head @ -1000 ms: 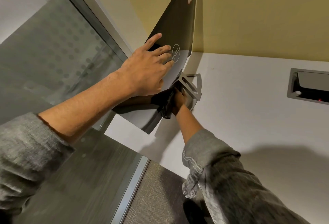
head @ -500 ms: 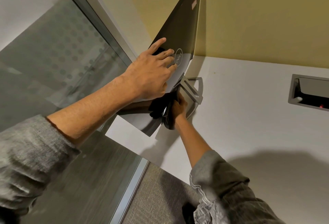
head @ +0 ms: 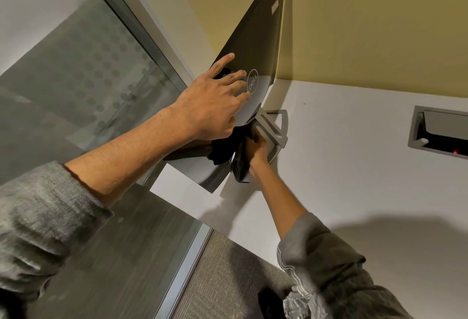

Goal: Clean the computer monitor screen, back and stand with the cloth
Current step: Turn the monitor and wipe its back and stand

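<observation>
The monitor (head: 260,30) shows me its dark back, with a round logo near my fingers. My left hand (head: 215,106) lies flat on that back panel, fingers spread beside the logo, holding nothing. Below it my right hand (head: 257,151) grips a black cloth (head: 225,151) and presses it against the grey stand (head: 272,126) where the stand meets the monitor. The cloth hangs bunched between the lower edge of the monitor and my right wrist. The screen side is hidden.
The monitor stands on a white desk (head: 354,166) against a yellow wall (head: 367,22). A grey cable box (head: 440,131) is set into the desk at right. A frosted glass partition (head: 83,85) with a metal frame runs along the left. Grey carpet (head: 228,275) lies below.
My right hand and the cloth have slid a little down along the stand neck. My left hand stays flat on the back of the monitor. The view has shifted slightly.
</observation>
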Available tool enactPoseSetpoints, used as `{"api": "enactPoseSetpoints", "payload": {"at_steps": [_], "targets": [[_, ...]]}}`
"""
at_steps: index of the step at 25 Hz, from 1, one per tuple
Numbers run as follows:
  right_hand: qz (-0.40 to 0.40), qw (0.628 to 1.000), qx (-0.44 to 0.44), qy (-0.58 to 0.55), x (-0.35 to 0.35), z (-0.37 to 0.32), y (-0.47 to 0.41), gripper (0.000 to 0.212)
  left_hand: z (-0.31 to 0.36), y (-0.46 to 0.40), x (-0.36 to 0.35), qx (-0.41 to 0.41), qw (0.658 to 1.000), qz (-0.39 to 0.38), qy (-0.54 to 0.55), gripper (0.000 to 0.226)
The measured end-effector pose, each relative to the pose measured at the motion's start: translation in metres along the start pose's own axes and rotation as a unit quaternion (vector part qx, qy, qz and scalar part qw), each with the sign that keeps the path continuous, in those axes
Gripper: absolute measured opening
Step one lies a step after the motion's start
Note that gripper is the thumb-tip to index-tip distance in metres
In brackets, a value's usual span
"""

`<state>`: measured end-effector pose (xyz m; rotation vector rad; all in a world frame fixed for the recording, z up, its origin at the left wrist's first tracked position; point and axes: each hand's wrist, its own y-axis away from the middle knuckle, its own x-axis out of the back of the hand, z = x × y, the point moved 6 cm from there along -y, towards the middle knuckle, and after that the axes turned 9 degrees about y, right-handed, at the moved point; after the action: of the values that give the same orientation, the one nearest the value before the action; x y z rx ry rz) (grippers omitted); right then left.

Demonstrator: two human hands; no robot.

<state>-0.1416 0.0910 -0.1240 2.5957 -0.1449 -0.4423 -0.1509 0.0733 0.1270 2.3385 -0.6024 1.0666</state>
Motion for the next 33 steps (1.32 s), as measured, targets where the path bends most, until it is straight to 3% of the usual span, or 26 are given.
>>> {"api": "enactPoseSetpoints", "payload": {"at_steps": [3, 8, 10, 13, 15, 18, 21, 23, 26, 30, 33], "targets": [[-0.005, 0.995, 0.044, 0.087, 0.000, 0.004, 0.026, 0.024, -0.004, -0.001, 0.000, 0.001, 1.000, 0.012, 0.001, 0.062], [-0.090, 0.957, 0.048, 0.270, 0.024, 0.016, 0.094, 0.028, -0.015, -0.026, 0.006, -0.003, 0.999, 0.017, 0.027, 0.058], [-0.035, 0.939, 0.051, 0.338, 0.050, -0.006, 0.088, 0.031, -0.020, -0.039, 0.010, -0.002, 0.999, 0.021, 0.038, 0.058], [0.096, 0.956, 0.071, 0.267, 0.082, -0.046, 0.048, 0.042, -0.024, -0.049, 0.010, 0.002, 0.999, 0.024, 0.045, 0.058], [0.109, 0.946, 0.112, 0.285, 0.087, -0.075, 0.008, 0.042, -0.023, -0.052, 0.008, 0.002, 0.999, 0.021, 0.047, 0.058], [0.018, 0.927, 0.101, 0.362, 0.077, -0.100, -0.066, 0.039, -0.024, -0.052, 0.008, 0.006, 0.998, 0.031, 0.060, 0.058], [-0.123, 0.855, 0.038, 0.503, 0.064, -0.095, -0.116, 0.035, -0.023, -0.051, 0.007, 0.006, 0.997, 0.037, 0.067, 0.056], [-0.181, 0.833, -0.006, 0.523, 0.059, -0.095, -0.127, 0.031, -0.023, -0.051, 0.007, 0.005, 0.997, 0.041, 0.071, 0.055], [-0.238, 0.813, -0.017, 0.531, 0.048, -0.110, -0.125, 0.023, -0.021, -0.051, 0.008, 0.006, 0.997, 0.035, 0.073, 0.056], [-0.288, 0.744, -0.032, 0.602, 0.033, -0.114, -0.115, 0.027, -0.023, -0.051, 0.008, 0.013, 0.997, 0.032, 0.074, 0.058], [-0.289, 0.780, -0.064, 0.552, 0.035, -0.099, -0.125, 0.024, -0.022, -0.050, 0.010, 0.009, 0.996, 0.029, 0.085, 0.060]]}}
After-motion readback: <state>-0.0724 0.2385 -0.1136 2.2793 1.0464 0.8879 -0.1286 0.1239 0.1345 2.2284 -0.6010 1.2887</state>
